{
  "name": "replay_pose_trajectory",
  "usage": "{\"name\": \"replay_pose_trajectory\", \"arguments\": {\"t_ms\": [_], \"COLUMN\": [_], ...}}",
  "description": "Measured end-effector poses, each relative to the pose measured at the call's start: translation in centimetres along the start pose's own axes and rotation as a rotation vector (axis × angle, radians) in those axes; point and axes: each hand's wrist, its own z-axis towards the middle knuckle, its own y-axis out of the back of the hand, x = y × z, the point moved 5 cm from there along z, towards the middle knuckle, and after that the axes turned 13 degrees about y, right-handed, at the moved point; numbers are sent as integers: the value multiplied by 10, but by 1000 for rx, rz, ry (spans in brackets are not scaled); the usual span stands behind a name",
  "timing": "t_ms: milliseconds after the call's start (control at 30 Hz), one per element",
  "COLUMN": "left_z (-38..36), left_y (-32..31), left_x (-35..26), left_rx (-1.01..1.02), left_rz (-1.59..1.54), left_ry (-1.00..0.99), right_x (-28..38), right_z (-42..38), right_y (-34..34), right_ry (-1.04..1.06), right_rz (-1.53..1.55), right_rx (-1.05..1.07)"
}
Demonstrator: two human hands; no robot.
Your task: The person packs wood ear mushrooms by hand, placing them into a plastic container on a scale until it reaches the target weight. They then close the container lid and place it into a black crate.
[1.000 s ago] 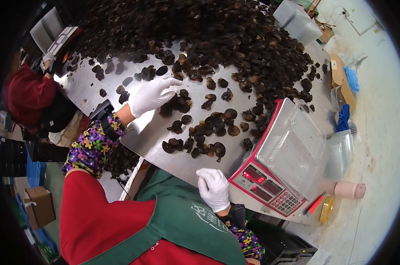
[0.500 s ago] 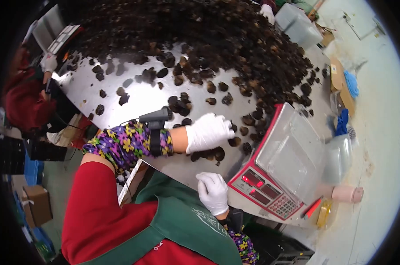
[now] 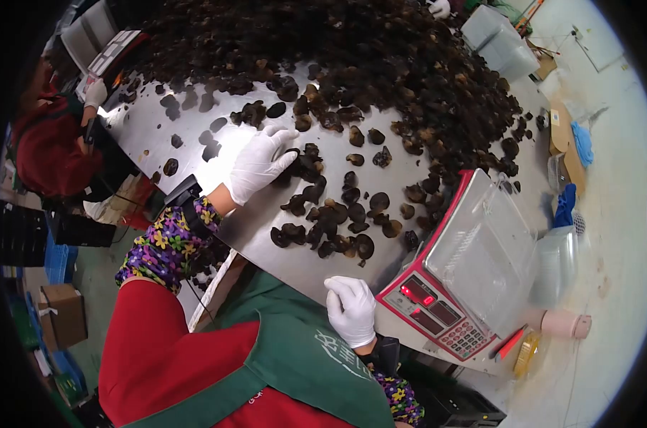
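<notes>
My left hand (image 3: 263, 162), in a white glove, reaches over the metal table with thumb and fingers apart. Its fingertips are beside a small clump of dark, wood-ear-like mushrooms (image 3: 307, 165); nothing shows in its grasp. Between my two hands lies a loose group of the same mushrooms (image 3: 330, 221). My right hand (image 3: 352, 310), also gloved in white, stays low at the table's near edge, fingers curled in and no object visible in them. Just right of it stands a red and white weighing scale (image 3: 437, 314) with lit red digits and a clear plastic tray (image 3: 480, 250) on top.
A large heap of mushrooms (image 3: 380, 64) covers the far side of the table (image 3: 266, 246). At left, a co-worker's gloved hand (image 3: 95, 93) is by another scale (image 3: 113, 53). Clear containers (image 3: 498, 43), a pink cup (image 3: 566, 323) and a cardboard box (image 3: 567, 146) stand right.
My left hand has moved left and farther out, and its fingers have spread. A group of mushrooms now shows where it was. My right hand has hardly moved.
</notes>
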Motion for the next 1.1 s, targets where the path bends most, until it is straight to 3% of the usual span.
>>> {"name": "replay_pose_trajectory", "arguments": {"t_ms": [100,167,233,333,400,433,567,633,700,767,900,1100], "left_z": [4,-2,-14,-19,-15,-11,-8,-12,-10,-5,-17,-36], "left_y": [-2,-12,-14,-13,-6,-7,-42,-58,-46,-24,-4,-40], "left_x": [-16,-27,-41,-50,-58,-63,-83,-78,-81,-78,-71,-74], "left_rx": [33,275,258,316,81,80,202,258,327,222,14,143], "left_rz": [42,-128,-95,-30,116,113,56,193,173,480,228,253], "left_ry": [-86,-78,-237,-151,-289,-289,-589,-634,-601,-418,-463,-544], "right_x": [3,7,13,16,9,5,-27,-52,-65,-73,-51,-41], "right_z": [-1,0,8,34,52,62,99,107,106,99,97,102], "right_y": [0,1,7,20,27,29,21,11,8,5,10,-4], "right_ry": [-5,-17,-14,-11,-30,-39,-104,-129,-164,-258,-120,-52], "right_rz": [5,23,-29,-137,-255,-321,-628,-662,-694,-563,-587,-597], "right_rx": [-12,-11,-11,-15,-4,7,175,188,198,215,92,101]}}
